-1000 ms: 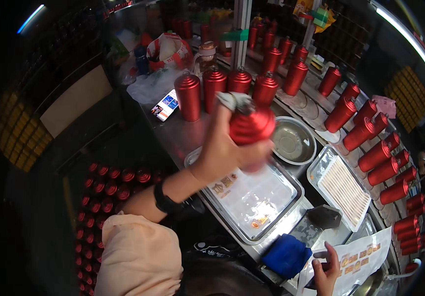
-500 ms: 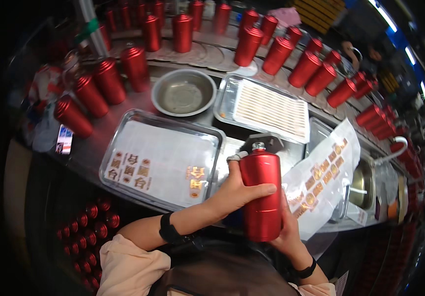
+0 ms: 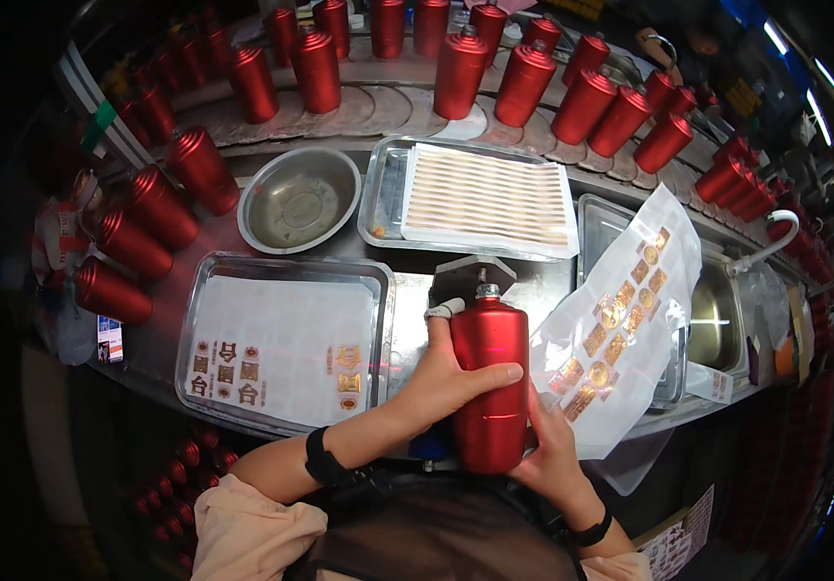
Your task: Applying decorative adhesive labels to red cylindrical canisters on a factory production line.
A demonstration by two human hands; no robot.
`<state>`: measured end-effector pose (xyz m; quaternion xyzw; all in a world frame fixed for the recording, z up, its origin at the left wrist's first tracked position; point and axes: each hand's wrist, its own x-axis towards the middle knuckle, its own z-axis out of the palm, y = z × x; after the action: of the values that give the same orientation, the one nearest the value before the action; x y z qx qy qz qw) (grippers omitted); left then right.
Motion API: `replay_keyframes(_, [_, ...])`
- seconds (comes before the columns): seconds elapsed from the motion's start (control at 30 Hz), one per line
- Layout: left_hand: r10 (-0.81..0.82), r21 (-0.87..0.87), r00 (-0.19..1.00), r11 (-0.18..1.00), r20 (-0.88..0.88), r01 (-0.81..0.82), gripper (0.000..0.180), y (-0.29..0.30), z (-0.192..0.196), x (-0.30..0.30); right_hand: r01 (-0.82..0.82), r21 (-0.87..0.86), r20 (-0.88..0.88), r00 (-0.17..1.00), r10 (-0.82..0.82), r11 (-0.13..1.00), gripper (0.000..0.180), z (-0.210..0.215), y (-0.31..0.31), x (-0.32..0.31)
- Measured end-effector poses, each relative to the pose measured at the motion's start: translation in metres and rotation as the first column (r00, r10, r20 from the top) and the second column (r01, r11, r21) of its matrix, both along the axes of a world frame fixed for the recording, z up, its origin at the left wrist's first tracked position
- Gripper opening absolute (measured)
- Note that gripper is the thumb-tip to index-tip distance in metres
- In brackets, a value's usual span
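A shiny red bottle with a bare threaded neck is held upright in front of me. My left hand wraps its upper left side, thumb across the front, and a white wrap covers one fingertip. Low on the bottle's right side, my right hand grips it, its fingers partly hidden behind. Right of the bottle lies a translucent sheet bearing gold decals. To the left, a metal tray holds a white backing sheet with several gold-brown decals. Behind the bottle is a dark angular metal piece.
A round metal basin stands behind the left tray. Beside it, another tray bears a striped sheet. Red bottles line the curved conveyor at the back. A sink with a white faucet is at right.
The view has shifted, so the trays and basin sit further left and look more level. Both hands keep hold of the red bottle, with little change in grip.
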<state>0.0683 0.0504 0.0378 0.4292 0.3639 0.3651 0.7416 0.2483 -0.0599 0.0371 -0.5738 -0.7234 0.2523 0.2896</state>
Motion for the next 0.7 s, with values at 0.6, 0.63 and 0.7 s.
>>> replay_keyframes(0.6, [0.105, 0.215, 0.969, 0.975, -0.226, -0.055, 0.102, -0.021, 0.04, -0.033, 0.102, -0.051, 0.049, 0.994, -0.099, 0.994, 0.101, 0.005, 0.0, -0.007])
replay_keyframes(0.63, [0.135, 0.292, 0.956, 0.955, -0.26, -0.056, 0.101, -0.025, 0.043, -0.04, 0.107, -0.055, 0.053, 0.993, -0.104, 0.993, 0.101, 0.004, -0.001, -0.006])
replay_keyframes(0.7, [0.146, 0.29, 0.964, 0.954, -0.222, -0.078, 0.097, -0.026, 0.035, -0.046, 0.031, -0.044, 0.067, 0.997, -0.028, 0.999, 0.097, 0.001, -0.001, -0.004])
